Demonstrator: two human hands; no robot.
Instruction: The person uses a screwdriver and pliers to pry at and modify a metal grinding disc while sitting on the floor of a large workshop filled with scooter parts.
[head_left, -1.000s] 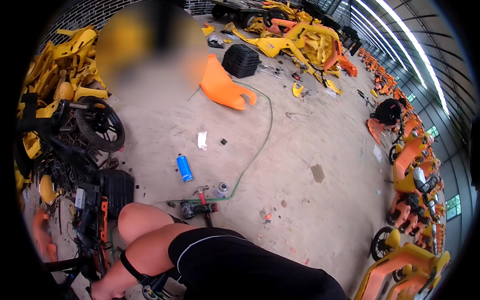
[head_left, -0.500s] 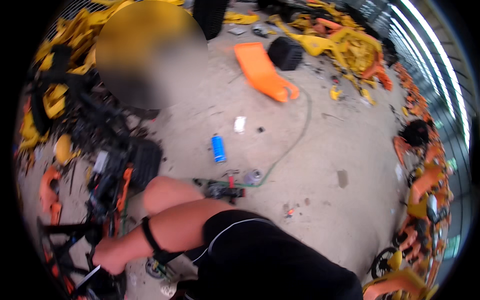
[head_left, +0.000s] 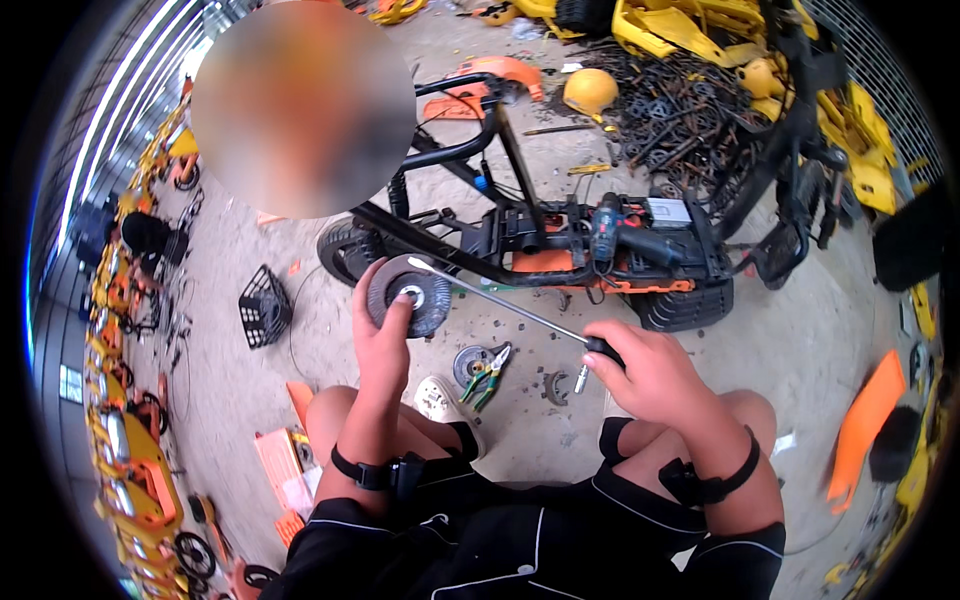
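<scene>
My left hand point(head_left: 385, 325) is closed round a dark ring-shaped metal part point(head_left: 428, 318) with a pale hub at its centre, its thumb lying near the hub. My right hand point(head_left: 645, 365) grips the black handle of a long screwdriver point(head_left: 510, 308). The screwdriver's tip lies at the upper rim of the round part; whether it touches cannot be told. A small silver socket-like piece point(head_left: 582, 378) shows just below my right fingers. On the ground between my shoes are pliers with green and yellow handles point(head_left: 490, 378), a flat round disc point(head_left: 466, 362) and a curved piece like a brake shoe point(head_left: 555, 388).
A stripped black scooter frame point(head_left: 455, 262) lies across the space ahead, with a cordless drill point(head_left: 606, 235) on it. Beyond is a heap of dark metal parts point(head_left: 675, 135). A black basket point(head_left: 266, 308) stands at left, an orange panel point(head_left: 868, 425) at right.
The view has swung left to face the scooter frame. One arm reached far left before; now both hands are in front of me, with the round part and the screwdriver in them.
</scene>
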